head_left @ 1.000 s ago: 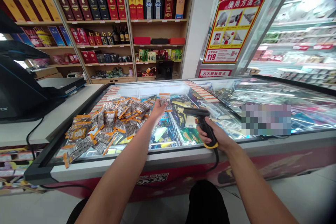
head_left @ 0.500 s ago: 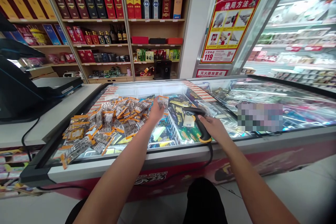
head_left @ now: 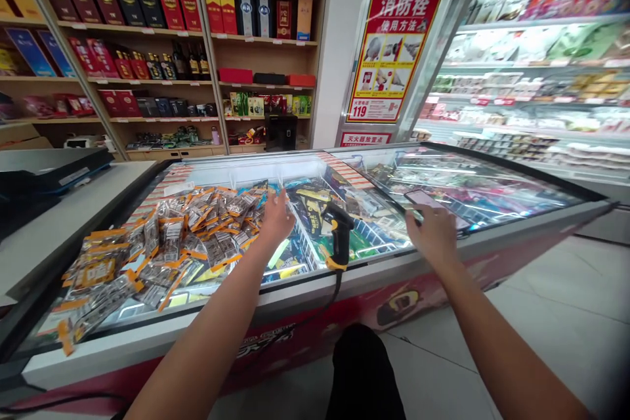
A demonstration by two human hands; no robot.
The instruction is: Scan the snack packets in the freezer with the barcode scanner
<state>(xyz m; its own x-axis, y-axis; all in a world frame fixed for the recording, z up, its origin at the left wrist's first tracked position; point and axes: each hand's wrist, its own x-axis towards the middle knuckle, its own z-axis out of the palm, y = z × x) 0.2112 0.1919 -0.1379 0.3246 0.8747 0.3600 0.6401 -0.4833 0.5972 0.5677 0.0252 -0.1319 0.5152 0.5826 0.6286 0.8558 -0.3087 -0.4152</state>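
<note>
The right hand [head_left: 436, 233] has let go of the barcode scanner [head_left: 338, 236], which now stands on the freezer lid [head_left: 492, 197] to its left, and grips a phone [head_left: 433, 205] (scanning paused, apparently). The left hand [head_left: 276, 220] rests, fingers loose, on the snack packets [head_left: 172, 243].

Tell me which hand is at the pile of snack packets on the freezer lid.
The left hand: it rests at the right edge of the packet pile. The right hand is off by the phone; the scanner stands between them.
</note>
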